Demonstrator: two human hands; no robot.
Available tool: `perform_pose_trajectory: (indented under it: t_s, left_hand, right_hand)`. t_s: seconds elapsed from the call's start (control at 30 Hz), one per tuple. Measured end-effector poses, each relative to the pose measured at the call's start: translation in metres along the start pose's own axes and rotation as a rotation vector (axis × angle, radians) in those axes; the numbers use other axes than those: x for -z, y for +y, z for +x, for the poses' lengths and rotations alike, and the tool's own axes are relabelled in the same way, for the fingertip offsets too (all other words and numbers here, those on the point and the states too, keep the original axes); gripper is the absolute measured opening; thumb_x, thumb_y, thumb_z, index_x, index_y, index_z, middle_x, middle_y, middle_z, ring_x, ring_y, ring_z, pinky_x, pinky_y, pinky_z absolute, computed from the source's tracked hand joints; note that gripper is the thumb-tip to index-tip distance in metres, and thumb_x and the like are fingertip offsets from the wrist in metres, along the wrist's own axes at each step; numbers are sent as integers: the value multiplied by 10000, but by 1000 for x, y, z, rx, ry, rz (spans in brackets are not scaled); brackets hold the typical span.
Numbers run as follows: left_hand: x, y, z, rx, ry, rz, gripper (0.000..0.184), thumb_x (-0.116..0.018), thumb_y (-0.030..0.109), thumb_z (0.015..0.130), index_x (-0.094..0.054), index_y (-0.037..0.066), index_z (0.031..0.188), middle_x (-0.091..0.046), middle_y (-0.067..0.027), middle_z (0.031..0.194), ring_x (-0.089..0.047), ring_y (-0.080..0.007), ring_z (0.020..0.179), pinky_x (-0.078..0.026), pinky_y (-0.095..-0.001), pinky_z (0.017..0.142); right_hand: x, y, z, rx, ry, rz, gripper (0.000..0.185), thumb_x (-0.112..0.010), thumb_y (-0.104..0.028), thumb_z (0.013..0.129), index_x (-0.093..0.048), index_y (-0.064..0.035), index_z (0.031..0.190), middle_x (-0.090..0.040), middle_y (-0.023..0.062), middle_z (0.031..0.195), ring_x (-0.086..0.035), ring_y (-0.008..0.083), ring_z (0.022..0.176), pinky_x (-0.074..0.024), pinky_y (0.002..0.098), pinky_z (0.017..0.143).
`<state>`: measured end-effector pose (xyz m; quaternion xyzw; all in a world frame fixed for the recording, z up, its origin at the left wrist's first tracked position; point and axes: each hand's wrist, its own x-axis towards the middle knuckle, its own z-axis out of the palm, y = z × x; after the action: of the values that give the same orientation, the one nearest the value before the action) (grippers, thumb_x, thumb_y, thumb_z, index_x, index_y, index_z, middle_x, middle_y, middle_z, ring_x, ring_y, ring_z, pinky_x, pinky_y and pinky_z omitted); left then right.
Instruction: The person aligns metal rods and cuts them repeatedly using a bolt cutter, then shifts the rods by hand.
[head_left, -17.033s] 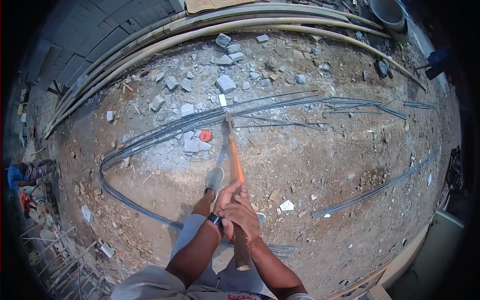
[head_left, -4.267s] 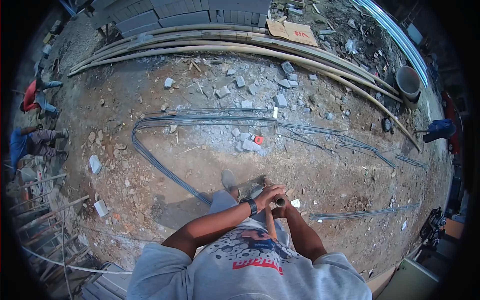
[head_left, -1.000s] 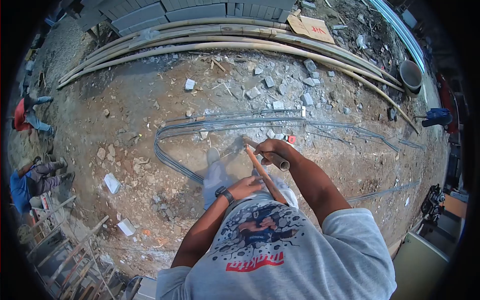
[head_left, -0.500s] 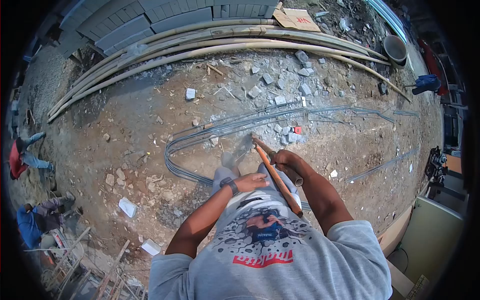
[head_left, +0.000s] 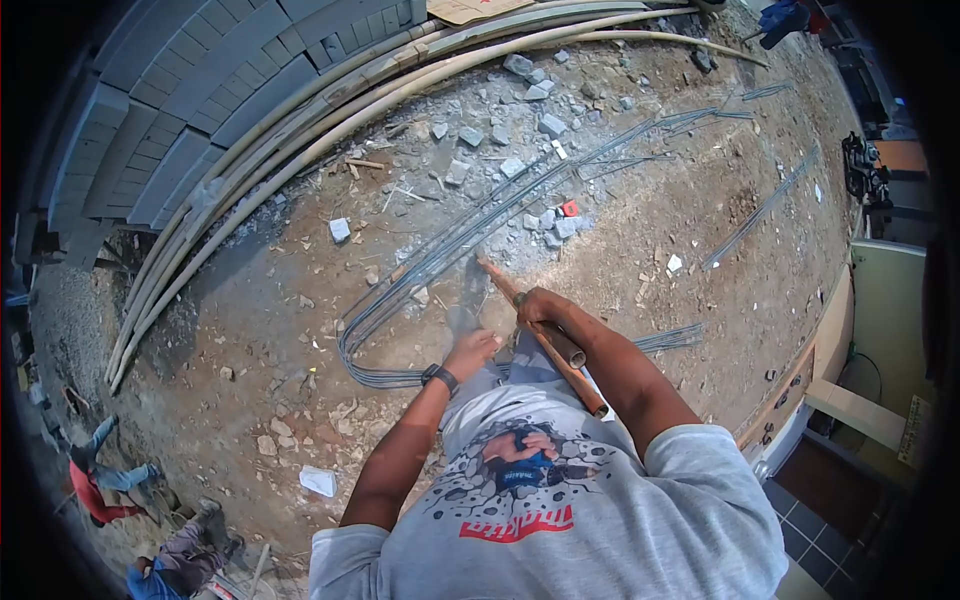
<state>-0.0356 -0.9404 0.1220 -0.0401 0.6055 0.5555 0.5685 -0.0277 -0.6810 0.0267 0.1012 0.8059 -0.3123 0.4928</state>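
My right hand (head_left: 543, 308) is wrapped around two rusty metal pipes in front of my thighs. The longer pipe (head_left: 584, 390) slants from the ground side down toward my right hip; the shorter, wider pipe (head_left: 568, 350) lies against it, with its hollow end facing me. My left hand (head_left: 474, 352), with a dark watch on the wrist, hovers apart from the pipes near my left thigh. Its fingers look loosely bent, and nothing shows in them. Just beyond the hands, a bent bundle of thin steel rebar (head_left: 440, 258) lies on the dirt.
Bamboo poles (head_left: 400, 100) curve past stacked grey blocks (head_left: 180, 80). Broken block pieces (head_left: 500, 135) and a red object (head_left: 570, 208) lie ahead. More rebar (head_left: 760, 212) rests at right. Two people, one in a red top (head_left: 92, 488) and one in blue (head_left: 150, 578), are at lower left.
My view has turned to the right. My left hand has drawn away from the pipes toward the left. My right hand still holds both pipes.
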Motion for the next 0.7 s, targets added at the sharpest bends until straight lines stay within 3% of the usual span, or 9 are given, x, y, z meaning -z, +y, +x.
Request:
perform_pose_trajectory:
  t_s: [0.1,0.3,0.4,0.53,0.7]
  left_hand:
    - [-4,-4,5,11,-45,30,559,-629,417,924,-576,-10,1281,-596,-4,840,-515,-79,727,-409,-236,614]
    - [-12,7,10,70,-46,18,585,-633,431,918,-563,-4,1303,-623,-28,943,-562,-106,792,-434,-239,632]
    - [-11,3,23,115,-118,76,572,-637,414,921,-554,18,1324,-637,-47,1024,-602,-133,877,-460,-250,666]
    - [-19,-15,32,214,-156,177,512,-629,437,935,-574,99,1316,-640,-42,1192,-627,-173,1068,-481,-323,865]
    - [-36,-27,29,285,-207,338,542,-619,443,938,-539,100,1350,-637,-73,1229,-633,-211,1088,-482,-347,896]
  right_hand:
    - [6,-33,-30,-65,64,45,263,-770,-233,666,-703,-1,770,-667,128,705,-552,215,618,-504,375,606]
    - [15,-59,-69,-263,1,106,274,-759,-219,650,-680,25,749,-654,151,679,-626,241,644,-499,398,594]
    - [-19,-24,-63,-80,139,69,259,-738,-217,662,-687,14,767,-676,183,725,-673,283,699,-514,413,612]
    - [-47,-13,-87,-109,200,193,275,-681,-219,704,-702,6,861,-699,197,797,-686,336,766,-526,415,658]
    - [-103,13,-77,-161,171,297,491,-512,-417,856,-680,-26,1101,-708,198,983,-691,353,947,-534,443,784]
